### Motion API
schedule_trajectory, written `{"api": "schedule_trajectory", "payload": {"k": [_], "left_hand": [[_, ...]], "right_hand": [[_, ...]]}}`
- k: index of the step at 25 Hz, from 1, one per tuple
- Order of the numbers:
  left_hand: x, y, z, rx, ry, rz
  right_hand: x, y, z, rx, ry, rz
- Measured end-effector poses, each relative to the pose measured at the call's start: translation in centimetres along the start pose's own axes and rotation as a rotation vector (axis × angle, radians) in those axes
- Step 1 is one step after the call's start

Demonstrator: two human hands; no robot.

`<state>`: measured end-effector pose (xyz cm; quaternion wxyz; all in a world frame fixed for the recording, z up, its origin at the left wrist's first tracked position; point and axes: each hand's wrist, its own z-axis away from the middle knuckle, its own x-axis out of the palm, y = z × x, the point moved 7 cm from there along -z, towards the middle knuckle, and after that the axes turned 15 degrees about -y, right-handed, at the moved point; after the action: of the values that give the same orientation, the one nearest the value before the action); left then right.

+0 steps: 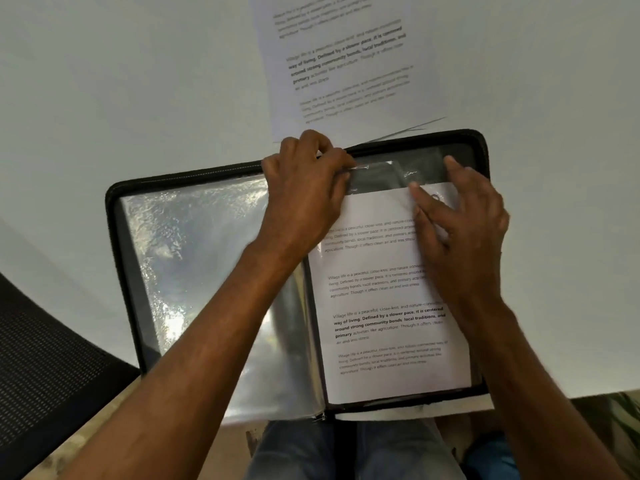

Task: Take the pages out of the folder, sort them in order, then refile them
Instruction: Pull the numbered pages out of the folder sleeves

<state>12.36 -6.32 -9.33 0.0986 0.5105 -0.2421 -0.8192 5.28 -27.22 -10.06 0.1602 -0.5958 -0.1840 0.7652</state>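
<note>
A black zip folder [117, 209] lies open on the white table, its clear plastic sleeves [194, 258] spread on the left half. On the right half a printed page [388, 306] sits partway inside a sleeve, its top edge a little below the sleeve's mouth. My left hand [304, 199] pinches the top edge of that sleeve near the folder's spine. My right hand [457, 230] rests on the page's upper right part, with straight fingers pressing the paper. Beyond the folder lies a stack of loose printed pages [349, 64].
The white table [104, 81] stretches left and far. A black mesh chair [45, 375] stands at lower left. The folder's near edge overhangs the table above my lap in blue jeans [346, 452]. A white sheet [415, 412] sticks out under the folder's lower right edge.
</note>
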Motion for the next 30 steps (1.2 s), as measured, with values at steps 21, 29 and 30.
{"api": "schedule_trajectory", "payload": {"k": [21,29,30], "left_hand": [[-0.5,1.2,-3.1,0.125,-0.485,0.095],[0.3,2.3,-4.2,0.124,-0.573,0.059],[0.5,2.5,-4.2,0.122,-0.578,0.061]], "right_hand": [[-2.3,0.4,0.4,0.259,0.161,-0.943],[-2.2,0.5,0.0,0.230,0.139,-0.988],[-2.2,0.5,0.0,0.231,0.137,-0.992]]}}
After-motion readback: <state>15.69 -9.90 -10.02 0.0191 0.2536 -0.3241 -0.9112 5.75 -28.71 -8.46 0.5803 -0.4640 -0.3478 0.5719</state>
